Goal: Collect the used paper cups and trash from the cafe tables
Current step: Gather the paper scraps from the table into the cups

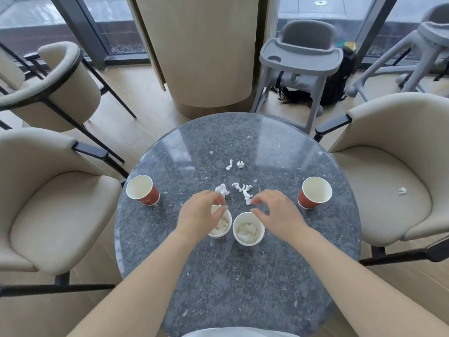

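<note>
Right hand [277, 211], pincer parted and empty, fingertips touching near end of tissue twist [246, 194]; twist runs away-leftward.

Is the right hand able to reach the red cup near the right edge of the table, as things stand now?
Probably yes: the right hand hovers near the red cup, with only bare table between them.

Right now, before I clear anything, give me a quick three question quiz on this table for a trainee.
1. How many paper cups stand on the table?
2. True or false: the cup under the left hand is empty.
3. Where does a paper scrap lie off the table? A) floor B) right chair seat C) high chair tray
Key: 1. four; 2. false; 3. B
</note>
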{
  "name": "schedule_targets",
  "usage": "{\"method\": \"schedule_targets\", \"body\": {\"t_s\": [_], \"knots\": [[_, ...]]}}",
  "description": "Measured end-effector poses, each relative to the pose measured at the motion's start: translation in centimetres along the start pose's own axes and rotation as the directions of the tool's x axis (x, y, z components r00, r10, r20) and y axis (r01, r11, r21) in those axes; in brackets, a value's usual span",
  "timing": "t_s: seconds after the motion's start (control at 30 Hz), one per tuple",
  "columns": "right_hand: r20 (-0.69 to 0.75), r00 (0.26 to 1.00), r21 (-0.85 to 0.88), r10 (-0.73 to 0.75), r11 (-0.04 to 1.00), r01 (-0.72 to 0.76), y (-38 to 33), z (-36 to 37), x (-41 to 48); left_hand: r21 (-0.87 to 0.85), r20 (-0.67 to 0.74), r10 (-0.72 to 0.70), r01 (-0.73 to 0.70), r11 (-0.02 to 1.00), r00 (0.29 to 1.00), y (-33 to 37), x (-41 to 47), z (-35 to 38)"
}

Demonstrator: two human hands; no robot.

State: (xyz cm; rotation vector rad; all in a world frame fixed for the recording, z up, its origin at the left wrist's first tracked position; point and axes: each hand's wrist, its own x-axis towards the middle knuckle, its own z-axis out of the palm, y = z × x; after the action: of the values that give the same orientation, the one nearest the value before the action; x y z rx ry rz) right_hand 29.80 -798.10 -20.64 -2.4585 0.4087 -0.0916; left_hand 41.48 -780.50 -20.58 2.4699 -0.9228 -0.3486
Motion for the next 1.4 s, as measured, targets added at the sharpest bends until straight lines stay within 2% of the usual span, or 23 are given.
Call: {"method": "schedule_targets", "body": {"t_s": [0.27, 0.5, 0.63, 0.77, 0.87, 1.1, 1.4], "knots": [[0.103, 0.995, -0.019, 0.001, 1.0, 0.001, 1.9, 0.3, 5.3, -0.01, 0.023, -0.086, 0.087, 0.996, 0.996, -1.6, 5.1, 0.4], [0.267, 0.964, -0.092, 0.009, 0.996, 0.017, 3.6, 2.6, 9.4, 0.046, 0.19, -0.142, 0.136, 0.99, 0.972, -2.7, 8.8, 3.0], [0.395, 0.918, -0.127, 0.011, 0.991, 0.043, 4.3, 4.2, 10.6, 0.124, 0.346, -0.207, 0.174, 0.977, 0.915, -3.2, 10.5, 4.1], [0.461, 0.887, -0.113, -0.031, 0.989, 0.093, 5.1, 5.3, 10.8, 0.191, 0.421, -0.248, 0.182, 0.965, 0.872, -3.8, 11.3, 4.8], [0.45, 0.892, -0.12, -0.037, 0.987, 0.102, 5.6, 5.9, 10.7, 0.186, 0.409, -0.246, 0.184, 0.965, 0.879, -4.0, 11.3, 5.0], [0.379, 0.925, -0.09, -0.002, 0.995, 0.038, 6.1, 5.6, 10.1, 0.044, 0.281, -0.227, 0.223, 0.974, 0.933, -3.1, 10.4, 3.7], [0.06, 0.998, 0.158, -0.032, 0.987, 0.022, 2.1, 1.1, 6.3, -0.079, 0.09, -0.167, 0.175, 0.981, 0.982, -1.5, 6.1, -0.3]]}}
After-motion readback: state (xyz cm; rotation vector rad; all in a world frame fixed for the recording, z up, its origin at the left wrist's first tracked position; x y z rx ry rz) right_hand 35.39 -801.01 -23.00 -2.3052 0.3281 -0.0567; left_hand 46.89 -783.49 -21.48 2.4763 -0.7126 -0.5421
